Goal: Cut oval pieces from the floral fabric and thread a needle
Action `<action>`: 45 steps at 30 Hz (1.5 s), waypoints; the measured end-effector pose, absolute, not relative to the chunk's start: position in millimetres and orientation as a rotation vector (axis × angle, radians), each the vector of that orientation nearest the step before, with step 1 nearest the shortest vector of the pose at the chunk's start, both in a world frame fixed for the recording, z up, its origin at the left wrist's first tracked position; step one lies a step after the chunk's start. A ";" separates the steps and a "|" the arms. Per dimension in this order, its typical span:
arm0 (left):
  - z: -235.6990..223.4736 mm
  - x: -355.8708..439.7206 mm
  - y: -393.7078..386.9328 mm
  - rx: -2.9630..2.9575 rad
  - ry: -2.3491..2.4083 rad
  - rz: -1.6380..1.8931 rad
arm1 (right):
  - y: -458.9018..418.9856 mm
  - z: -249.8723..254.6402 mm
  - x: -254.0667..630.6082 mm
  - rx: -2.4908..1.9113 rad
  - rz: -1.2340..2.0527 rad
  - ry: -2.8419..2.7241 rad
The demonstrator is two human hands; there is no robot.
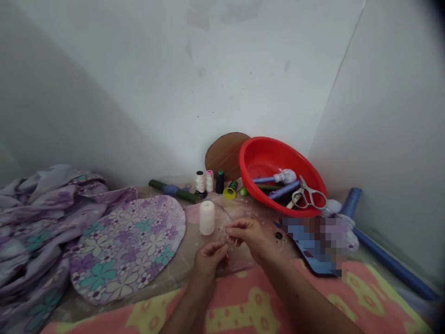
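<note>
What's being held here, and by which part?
The left hand and right hand pinch a fine thread; exactly where along it is too small to tell.

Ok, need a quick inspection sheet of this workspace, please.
surface: pink and yellow patterned blanket in front, with a tan mat beyond it.
job's things: fine pale strand, too thin to identify; upright white thread cone just beyond the hands.
hands: right hand pinches the strand; left hand is close beside it, its grip unclear.
clutter: round purple and teal floral fabric piece; crumpled matching fabric; red plastic basin holding steel scissors; small thread spools; partly pixelated phone.
cables: nothing seen.
surroundings: white walls meeting at a corner; round brown wooden board; long blue fabric roll.
</note>
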State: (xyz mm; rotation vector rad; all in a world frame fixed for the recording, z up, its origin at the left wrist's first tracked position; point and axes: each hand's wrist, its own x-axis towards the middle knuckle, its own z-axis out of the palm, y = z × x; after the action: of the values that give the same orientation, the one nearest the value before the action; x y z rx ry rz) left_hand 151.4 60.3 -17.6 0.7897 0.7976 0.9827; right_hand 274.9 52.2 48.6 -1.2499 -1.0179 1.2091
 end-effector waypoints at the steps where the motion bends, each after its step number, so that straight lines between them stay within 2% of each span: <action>1: -17.1 151.1 59.9 0.797 0.787 0.982 | 51.4 49.4 275.5 -1.263 1.215 -1.025; 13: -20.6 150.6 58.3 0.865 0.715 0.980 | 36.5 26.6 286.6 -1.281 1.342 -1.113; 27: -20.8 150.6 59.5 0.858 0.798 0.942 | 40.0 5.9 291.0 -1.265 1.302 -1.020; 45: -13.1 150.9 57.2 0.857 0.805 0.918 | 36.6 9.8 286.4 -1.334 1.254 -1.053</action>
State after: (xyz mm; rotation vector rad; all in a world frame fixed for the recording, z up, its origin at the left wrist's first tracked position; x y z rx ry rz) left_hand 150.9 57.2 -13.1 0.8570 0.8048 0.9185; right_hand 286.4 36.6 9.8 -1.3340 -1.0529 1.2544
